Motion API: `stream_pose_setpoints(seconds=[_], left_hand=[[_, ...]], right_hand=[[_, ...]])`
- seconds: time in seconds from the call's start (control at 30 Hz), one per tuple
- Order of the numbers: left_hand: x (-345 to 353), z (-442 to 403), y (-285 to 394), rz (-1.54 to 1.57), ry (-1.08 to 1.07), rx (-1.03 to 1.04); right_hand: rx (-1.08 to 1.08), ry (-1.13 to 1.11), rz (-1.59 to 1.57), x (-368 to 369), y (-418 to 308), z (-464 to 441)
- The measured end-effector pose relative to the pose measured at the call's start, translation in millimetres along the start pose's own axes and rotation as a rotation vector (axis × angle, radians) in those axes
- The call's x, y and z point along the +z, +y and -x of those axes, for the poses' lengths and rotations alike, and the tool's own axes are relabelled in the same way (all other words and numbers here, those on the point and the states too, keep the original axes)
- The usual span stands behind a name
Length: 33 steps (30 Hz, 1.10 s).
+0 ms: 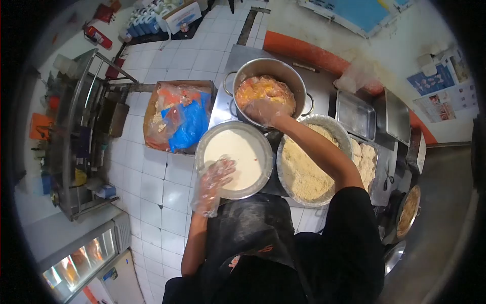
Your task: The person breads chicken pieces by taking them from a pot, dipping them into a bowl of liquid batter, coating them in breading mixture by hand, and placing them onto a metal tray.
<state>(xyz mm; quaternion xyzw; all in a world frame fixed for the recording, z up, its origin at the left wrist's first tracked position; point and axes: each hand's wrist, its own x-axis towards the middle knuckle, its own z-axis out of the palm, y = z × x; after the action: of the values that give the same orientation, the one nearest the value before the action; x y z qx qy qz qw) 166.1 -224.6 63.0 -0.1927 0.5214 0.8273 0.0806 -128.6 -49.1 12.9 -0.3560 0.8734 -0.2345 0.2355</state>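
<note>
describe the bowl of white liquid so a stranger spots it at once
Start at the metal table and its deep pot. Just nearer the wearer, partly under the left hand, is the bowl. Smooth white liquid sets it apart from the bowl of yellowish powder.

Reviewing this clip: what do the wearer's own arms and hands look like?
The left hand and right hand wear loose, clear plastic gloves. Black sleeves leave both forearms bare. No markings show on the sleeves.
</note>
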Motion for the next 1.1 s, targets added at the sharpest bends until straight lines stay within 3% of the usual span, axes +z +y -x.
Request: stream_pose_setpoints(seconds=[0.13, 0.23, 0.37, 0.43, 0.53, 0.67, 0.83, 0.93, 1.03, 1.1], left_hand=[[-54, 16, 1, 0.021, 0.155, -0.013], [-72, 17, 10, 0.014, 0.224, -0.042], [-82, 14, 20, 0.065, 0.155, -0.002], [-80, 11, 26, 0.025, 0.107, 0.016], [-67, 3, 37, -0.035, 0.097, 0.005], [-42, -15, 60, -0.090, 0.023, -0.010], [-9, -76, 77, -0.291, -0.220, 0.079], [24, -143, 87, -0.400, -0.386, 0.234], [45, -202, 79, 0.109, -0.538, -0.021], [71, -190, 86, 0.284, -0.546, 0.015]], right_hand=[[-0.048, 0.001, 0.147, -9, -13, -10], [0.273, -0.066, -0.036, -16, -24, -9], [0.111, -0.133, 0.172, -5, 2, -18], [0.136, -0.227, 0.188, -48, -29, -7], [0.127, -0.079, -0.235, -65, -3, 9], [0.187, -0.054, -0.478, -78, 51, 17], [0.164, 0.071, -1.166, -91, 46, 52], [0.088, 0.034, -1.165, -94, 64, 50], [-0.126, 0.097, -1.054, -120, 11, 65], [-0.280, 0.169, -0.959, -121, -5, 68]])
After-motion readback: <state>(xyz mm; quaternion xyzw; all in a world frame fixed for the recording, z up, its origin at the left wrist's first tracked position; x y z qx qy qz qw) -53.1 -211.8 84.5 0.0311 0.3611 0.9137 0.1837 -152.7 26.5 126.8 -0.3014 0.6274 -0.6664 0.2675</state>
